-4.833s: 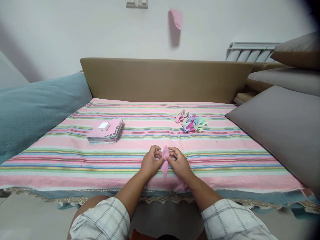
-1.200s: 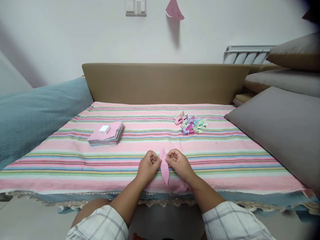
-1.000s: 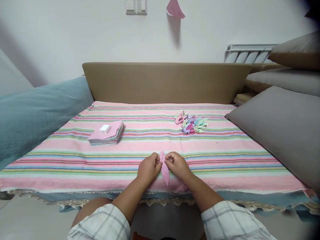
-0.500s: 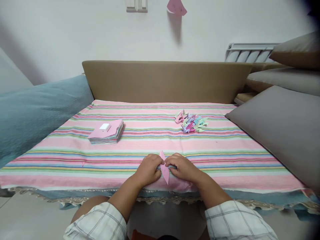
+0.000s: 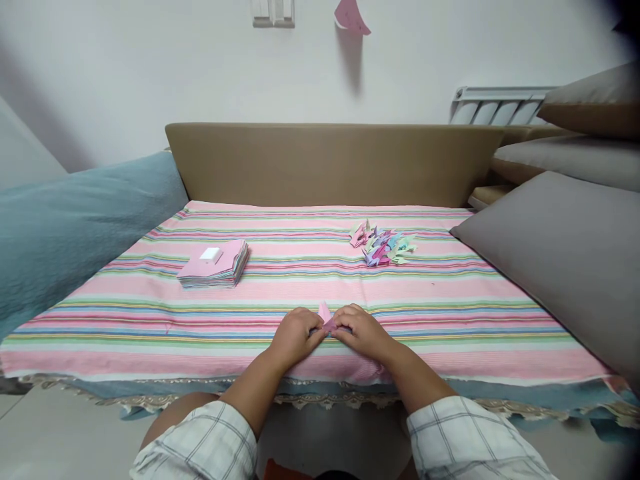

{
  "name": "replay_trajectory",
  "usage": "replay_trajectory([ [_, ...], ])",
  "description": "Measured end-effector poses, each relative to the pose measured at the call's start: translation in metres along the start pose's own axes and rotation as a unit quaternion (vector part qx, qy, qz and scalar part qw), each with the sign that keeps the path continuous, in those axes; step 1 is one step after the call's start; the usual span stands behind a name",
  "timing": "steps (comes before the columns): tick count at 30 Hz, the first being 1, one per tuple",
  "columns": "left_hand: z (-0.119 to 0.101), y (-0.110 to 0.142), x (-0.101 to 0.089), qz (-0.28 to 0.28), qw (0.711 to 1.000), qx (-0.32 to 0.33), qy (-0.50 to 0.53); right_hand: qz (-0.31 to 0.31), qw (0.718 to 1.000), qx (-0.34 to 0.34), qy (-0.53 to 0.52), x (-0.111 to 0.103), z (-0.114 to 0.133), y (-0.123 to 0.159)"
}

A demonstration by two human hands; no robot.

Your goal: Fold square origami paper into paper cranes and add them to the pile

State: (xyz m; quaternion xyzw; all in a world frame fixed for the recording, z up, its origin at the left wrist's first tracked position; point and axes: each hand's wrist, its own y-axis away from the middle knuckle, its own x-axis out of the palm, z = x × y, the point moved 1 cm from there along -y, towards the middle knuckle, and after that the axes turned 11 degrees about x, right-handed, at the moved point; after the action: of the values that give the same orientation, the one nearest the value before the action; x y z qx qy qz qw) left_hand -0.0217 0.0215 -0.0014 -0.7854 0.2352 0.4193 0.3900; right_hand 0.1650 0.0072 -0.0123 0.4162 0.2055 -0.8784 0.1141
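- Left hand and right hand pinch the paper — part-folded, seemingly unfinished.
- Folded pieces lie heaped, apparently done.
- Stack — flat sheets, apparently unused.

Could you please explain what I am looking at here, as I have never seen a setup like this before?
There is no machine: these are a person's two bare hands, seen by one head-worn camera looking forward and down. The left hand and right hand pinch a small piece of folded pink paper between them. Beneath is a striped cloth. On it, toward the left, lies a stack of paper with a small white block on top; toward the right is a pile of colourful folded papers.
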Motion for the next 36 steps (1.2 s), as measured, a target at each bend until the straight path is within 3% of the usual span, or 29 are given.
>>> replay_trajectory([
  [9,0.005,0.0,0.006,-0.031,0.999,0.004,-0.011,-0.002,0.999,0.047,-0.01,0.004,-0.001,-0.005],
  [14,0.008,0.0,0.009,-0.059,0.997,-0.053,-0.023,-0.028,0.993,0.112,-0.002,0.01,0.001,-0.006],
  [19,0.009,-0.003,0.011,-0.051,0.994,-0.096,-0.012,-0.067,0.985,0.158,0.002,0.016,0.006,-0.005],
  [36,0.004,-0.004,0.009,-0.03,0.99,-0.133,-0.035,-0.125,0.973,0.189,0.033,0.026,0.008,-0.002],
])
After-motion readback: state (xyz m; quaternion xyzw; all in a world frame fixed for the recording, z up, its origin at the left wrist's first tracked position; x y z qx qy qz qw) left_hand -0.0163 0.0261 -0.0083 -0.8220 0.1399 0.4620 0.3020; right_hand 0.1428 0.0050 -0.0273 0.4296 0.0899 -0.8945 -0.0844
